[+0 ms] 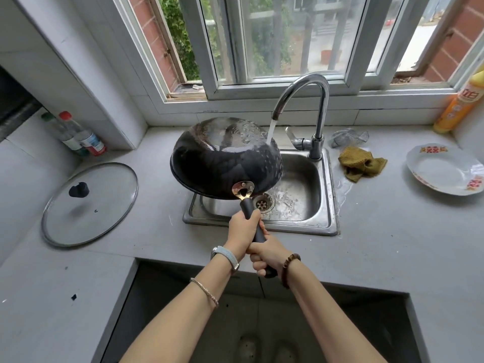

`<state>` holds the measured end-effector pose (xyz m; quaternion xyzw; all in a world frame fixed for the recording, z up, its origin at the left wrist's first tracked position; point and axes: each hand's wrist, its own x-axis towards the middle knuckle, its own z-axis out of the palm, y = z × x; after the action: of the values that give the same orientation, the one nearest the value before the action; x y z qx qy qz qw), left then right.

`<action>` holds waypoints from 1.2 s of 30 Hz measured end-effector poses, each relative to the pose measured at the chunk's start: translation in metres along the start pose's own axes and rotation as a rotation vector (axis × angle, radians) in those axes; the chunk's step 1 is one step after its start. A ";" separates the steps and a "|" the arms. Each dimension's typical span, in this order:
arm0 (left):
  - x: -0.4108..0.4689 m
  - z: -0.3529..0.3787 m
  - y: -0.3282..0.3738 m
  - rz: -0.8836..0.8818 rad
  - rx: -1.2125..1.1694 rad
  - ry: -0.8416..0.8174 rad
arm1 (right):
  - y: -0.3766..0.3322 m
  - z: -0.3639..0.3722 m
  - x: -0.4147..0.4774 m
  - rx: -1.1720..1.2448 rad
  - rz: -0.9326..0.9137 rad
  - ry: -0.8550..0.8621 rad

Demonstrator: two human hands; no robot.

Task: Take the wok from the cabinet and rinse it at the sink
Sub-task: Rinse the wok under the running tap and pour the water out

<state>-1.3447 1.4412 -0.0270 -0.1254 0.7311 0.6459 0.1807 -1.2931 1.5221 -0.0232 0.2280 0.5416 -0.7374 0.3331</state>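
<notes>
1. Writing first: the yellow bottle (458, 109) at the right edge carried a red label with white characters, too small to read; the two clear bottles (78, 136) at the left had labels just as illegible, and the white plate (442, 171) showed red printed motifs on its rim.
2. The wok (225, 159) sat at the centre of the frame, tipped upside down over the left part of the sink (327, 179), its dark rounded underside wet and beaded.
3. Water ran from the curved chrome tap (311, 100) onto the wok's right side and splashed into the steel basin near the drain (263, 203).
4. The left hand (242, 227) was wrapped tight around the black handle (255, 226) high up; the right hand (267, 254) was clamped on its lower end.
5. A glass lid (89, 204) with a black knob lay flat on the grey counter (379, 244) at the left.
6. A crumpled mustard cloth (361, 163) and a silvery mesh scrubber (348, 136) lay right of the tap.
</notes>
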 end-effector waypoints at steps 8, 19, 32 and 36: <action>-0.007 -0.041 0.018 0.090 0.266 0.087 | -0.001 0.036 0.006 0.256 0.056 -0.209; -0.016 -0.075 0.039 0.178 0.548 0.153 | -0.004 0.074 -0.006 0.423 0.102 -0.437; -0.039 -0.090 0.044 0.183 0.564 0.095 | 0.001 0.095 -0.031 0.500 0.113 -0.413; -0.047 -0.097 0.037 0.129 0.454 0.015 | 0.007 0.107 -0.041 0.517 0.113 -0.324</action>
<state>-1.3278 1.3479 0.0358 -0.0394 0.8655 0.4739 0.1573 -1.2574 1.4289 0.0345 0.2147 0.2623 -0.8577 0.3866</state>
